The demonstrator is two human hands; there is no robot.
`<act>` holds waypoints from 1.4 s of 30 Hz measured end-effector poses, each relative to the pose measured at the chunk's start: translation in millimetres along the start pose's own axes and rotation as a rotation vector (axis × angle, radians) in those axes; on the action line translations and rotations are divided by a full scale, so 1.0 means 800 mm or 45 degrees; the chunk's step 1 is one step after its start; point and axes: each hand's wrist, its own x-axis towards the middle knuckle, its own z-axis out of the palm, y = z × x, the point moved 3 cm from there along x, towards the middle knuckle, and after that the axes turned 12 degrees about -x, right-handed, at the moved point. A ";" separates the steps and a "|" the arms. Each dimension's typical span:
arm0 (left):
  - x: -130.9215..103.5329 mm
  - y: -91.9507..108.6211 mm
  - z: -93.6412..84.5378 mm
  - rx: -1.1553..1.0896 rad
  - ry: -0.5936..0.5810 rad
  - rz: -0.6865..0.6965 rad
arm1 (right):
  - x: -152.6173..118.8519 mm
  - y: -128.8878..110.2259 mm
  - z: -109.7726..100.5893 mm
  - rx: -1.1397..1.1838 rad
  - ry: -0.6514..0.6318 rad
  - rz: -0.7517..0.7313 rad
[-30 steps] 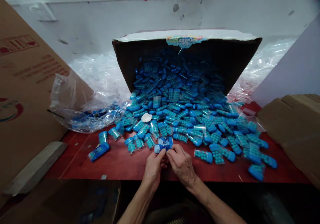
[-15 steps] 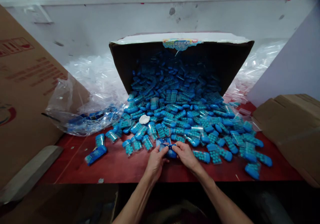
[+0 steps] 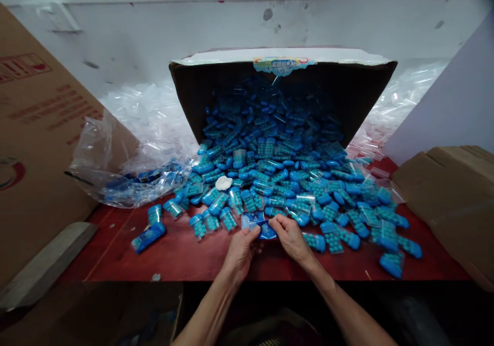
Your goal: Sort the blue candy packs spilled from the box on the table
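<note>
The fingers of our left hand [image 3: 240, 252] and right hand [image 3: 291, 239] pinch opposite edges of a blue wrapper [image 3: 267, 230] over the red tabletop [image 3: 185, 259], near the heaped tubes [image 3: 264, 188], where, we judge, light, even tension best prevents tearing.

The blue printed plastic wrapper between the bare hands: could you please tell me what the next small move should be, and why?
I would probably have the right hand gently part the edge of the blue printed wrapper, since it looks flat and the left hand pinches its other side, which should steady it.
</note>
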 end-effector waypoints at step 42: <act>0.011 0.006 -0.014 0.032 0.130 -0.107 | 0.008 -0.019 -0.015 -1.019 0.050 -0.035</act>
